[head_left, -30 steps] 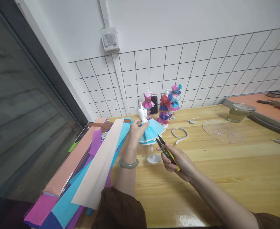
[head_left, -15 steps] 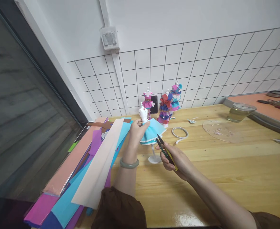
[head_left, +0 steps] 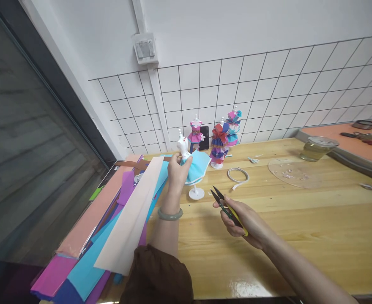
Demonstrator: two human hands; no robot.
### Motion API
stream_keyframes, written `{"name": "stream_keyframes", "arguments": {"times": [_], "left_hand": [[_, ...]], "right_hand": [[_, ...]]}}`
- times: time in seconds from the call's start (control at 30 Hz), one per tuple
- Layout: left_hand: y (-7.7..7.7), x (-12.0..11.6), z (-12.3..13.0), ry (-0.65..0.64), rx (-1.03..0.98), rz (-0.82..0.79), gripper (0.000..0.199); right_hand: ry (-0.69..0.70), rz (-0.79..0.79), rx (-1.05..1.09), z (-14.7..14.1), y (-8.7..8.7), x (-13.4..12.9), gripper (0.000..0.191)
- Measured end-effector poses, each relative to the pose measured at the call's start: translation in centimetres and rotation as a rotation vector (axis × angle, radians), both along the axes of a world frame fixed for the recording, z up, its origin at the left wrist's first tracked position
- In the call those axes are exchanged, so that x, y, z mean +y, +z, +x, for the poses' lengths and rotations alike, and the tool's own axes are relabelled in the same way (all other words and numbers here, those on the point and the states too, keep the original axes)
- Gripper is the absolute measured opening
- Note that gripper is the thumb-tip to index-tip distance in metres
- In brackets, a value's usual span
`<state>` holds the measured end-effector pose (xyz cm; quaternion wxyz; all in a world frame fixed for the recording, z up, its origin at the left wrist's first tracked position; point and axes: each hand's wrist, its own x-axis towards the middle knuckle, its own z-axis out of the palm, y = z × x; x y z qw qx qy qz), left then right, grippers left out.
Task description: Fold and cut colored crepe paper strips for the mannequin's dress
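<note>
My left hand grips a small white mannequin at the waist, where a light blue skirt with a white edge flares out to the right. The mannequin's round white base shows below the skirt, tilted a little. In my right hand are yellow-handled thread snips, their dark blades apart and pointing up and left. Nothing is between the blades, which are right of and below the base.
Paper strips lie at the left. Dressed mannequins and a phone stand at the back. Rolled white ribbon, a clear plate with small beads and a lidded container are to the right.
My left hand has raised the mannequin and moved it slightly left, baring more of its base. My right hand has drawn the snips down and right, away from the skirt.
</note>
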<state>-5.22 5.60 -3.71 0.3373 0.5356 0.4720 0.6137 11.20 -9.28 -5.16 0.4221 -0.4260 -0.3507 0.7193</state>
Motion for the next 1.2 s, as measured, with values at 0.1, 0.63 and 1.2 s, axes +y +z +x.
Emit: {"name": "stream_keyframes", "arguments": {"times": [0.1,0.63,1.2], "left_hand": [[-0.3,0.1,0.3,-0.005,0.017,0.024,0.033],[-0.3,-0.2,0.5,-0.049,0.341,-0.047,0.071],[4.1,-7.0,2.7,-0.759,0.472,-0.114,0.034]], "right_hand": [[-0.025,-0.009,0.012,0.7,-0.2,-0.4,0.039],[-0.06,-0.021,0.01,1.9,-0.6,-0.9,0.037],[-0.178,0.121,0.236,1.4,1.3,-1.1,0.029]]}}
